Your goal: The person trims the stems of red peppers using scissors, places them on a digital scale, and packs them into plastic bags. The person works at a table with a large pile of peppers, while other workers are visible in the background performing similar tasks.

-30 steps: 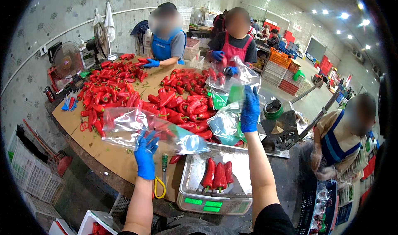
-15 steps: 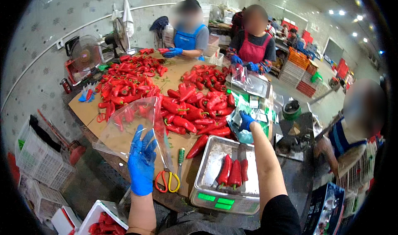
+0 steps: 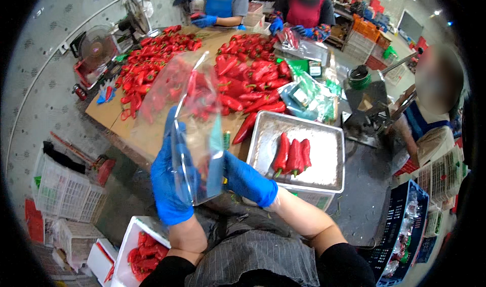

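A clear plastic bag (image 3: 205, 135) stands up between my hands, in front of my body. My left hand (image 3: 174, 186) grips its left side, fingers pointing up along the film. On the other side my right hand (image 3: 250, 180) is closed at the bag's lower right edge, its fingertips partly hidden behind the shiny film. To the right of the bag, three red peppers (image 3: 293, 154) lie side by side on the metal tray of a weighing scale (image 3: 324, 180). Behind the bag spreads a big heap of red peppers (image 3: 243, 84).
Flat green-and-clear packaging (image 3: 311, 97) lies beyond the scale. Across the table, two people in aprons handle peppers; another person stands at right. A foam box of peppers (image 3: 147, 256) sits low at left, a blue crate (image 3: 400, 236) low at right.
My right hand has come from the green packaging over to the bag. The bag and my left hand are now closer to my body. The view has tipped downward.
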Action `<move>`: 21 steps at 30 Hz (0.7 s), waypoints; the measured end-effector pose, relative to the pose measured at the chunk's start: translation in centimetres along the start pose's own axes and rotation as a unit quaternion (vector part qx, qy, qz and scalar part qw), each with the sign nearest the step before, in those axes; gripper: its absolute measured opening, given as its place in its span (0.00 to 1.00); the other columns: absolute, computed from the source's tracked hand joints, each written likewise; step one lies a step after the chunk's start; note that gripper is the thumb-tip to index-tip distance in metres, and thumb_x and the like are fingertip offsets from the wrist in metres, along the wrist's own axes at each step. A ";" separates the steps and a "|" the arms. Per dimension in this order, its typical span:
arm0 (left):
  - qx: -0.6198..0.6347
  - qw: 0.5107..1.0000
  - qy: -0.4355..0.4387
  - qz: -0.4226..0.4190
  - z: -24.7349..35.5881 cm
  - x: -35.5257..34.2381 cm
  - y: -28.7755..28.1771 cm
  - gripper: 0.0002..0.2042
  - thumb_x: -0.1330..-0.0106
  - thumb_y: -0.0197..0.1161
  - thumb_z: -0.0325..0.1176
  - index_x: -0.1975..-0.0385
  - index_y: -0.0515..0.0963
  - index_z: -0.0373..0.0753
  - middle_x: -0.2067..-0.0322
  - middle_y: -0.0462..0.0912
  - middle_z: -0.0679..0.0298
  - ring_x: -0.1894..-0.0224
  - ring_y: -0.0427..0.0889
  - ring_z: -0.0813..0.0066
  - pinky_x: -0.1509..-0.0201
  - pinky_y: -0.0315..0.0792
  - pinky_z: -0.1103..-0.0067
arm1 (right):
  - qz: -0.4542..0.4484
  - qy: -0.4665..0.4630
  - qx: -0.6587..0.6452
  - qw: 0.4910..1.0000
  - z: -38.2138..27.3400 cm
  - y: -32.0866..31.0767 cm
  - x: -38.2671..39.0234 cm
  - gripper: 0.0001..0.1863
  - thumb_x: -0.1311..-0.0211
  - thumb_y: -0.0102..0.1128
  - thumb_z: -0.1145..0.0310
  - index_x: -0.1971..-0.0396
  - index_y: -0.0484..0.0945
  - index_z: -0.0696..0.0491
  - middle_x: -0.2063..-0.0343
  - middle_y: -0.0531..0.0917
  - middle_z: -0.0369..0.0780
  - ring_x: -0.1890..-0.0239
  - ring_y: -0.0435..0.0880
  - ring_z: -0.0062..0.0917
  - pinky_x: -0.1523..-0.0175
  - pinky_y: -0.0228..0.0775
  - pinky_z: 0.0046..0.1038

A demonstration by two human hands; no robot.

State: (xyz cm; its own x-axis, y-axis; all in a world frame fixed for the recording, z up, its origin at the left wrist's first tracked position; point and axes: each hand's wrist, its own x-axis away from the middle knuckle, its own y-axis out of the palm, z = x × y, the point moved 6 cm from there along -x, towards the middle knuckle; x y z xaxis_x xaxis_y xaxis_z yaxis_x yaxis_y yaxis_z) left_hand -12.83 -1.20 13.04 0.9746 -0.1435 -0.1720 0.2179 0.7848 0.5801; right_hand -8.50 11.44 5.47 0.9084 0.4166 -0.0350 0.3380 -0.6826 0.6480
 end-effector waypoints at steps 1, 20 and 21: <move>0.026 1.000 -0.018 -0.003 -0.3 0.3 -0.7 0.20 0.34 0.41 0.26 0.42 0.56 0.30 0.46 0.66 0.58 0.56 0.74 0.82 0.69 0.73 0.86 | -0.056 0.027 -0.146 0.987 0.9 1.0 -0.6 0.38 0.38 0.41 0.46 0.37 0.45 0.55 0.38 0.54 0.47 0.36 0.53 0.33 0.35 0.47 0.37; -0.339 0.907 0.171 0.183 4.5 -3.0 -15.2 0.20 0.32 0.43 0.36 0.43 0.62 0.34 0.50 0.70 0.55 0.49 0.71 0.66 0.44 0.63 0.73 | 0.339 -0.225 0.354 0.842 0.7 -4.4 6.8 0.32 0.45 0.59 0.71 0.41 0.56 0.54 0.44 0.65 0.41 0.44 0.64 0.24 0.41 0.58 0.28; -0.374 0.855 0.330 0.144 6.6 -0.9 -8.5 0.21 0.34 0.46 0.35 0.43 0.61 0.32 0.50 0.71 0.56 0.49 0.71 0.65 0.44 0.64 0.72 | 0.307 -0.234 0.311 0.869 0.9 -4.3 6.5 0.32 0.44 0.57 0.70 0.40 0.55 0.54 0.43 0.63 0.41 0.41 0.62 0.25 0.40 0.55 0.27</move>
State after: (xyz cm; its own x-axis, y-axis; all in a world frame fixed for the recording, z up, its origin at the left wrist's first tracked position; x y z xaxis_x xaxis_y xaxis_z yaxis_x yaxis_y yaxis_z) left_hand -15.18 -11.73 13.50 0.6868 0.2987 -0.6626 -0.3615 0.9313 0.0450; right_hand -3.81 16.57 1.79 0.9160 -0.3302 -0.2279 -0.3095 -0.9430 0.1222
